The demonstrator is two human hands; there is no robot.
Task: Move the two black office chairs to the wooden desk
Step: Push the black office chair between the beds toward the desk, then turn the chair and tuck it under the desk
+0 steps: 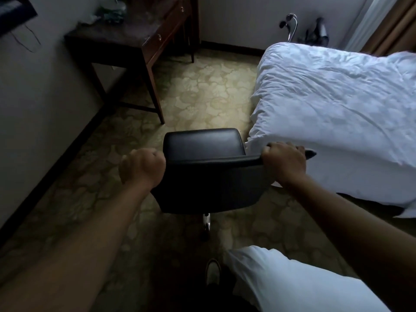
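Observation:
A black office chair (203, 145) with a padded seat stands on the carpet right in front of me, its backrest toward me. My left hand (141, 166) grips the left end of the backrest's top edge. My right hand (284, 158) grips the right end. The dark wooden desk (126, 39) stands against the left wall, farther ahead and to the left of the chair. A second black chair (315, 34) lies tipped over, with chrome legs and castors up, at the far wall beyond the bed.
A bed with a white duvet (337, 104) fills the right side, its corner touching the chair's right side. Patterned carpet (202, 95) runs between desk and bed. Small items sit on the desk top. My leg and shoe (212, 272) are below.

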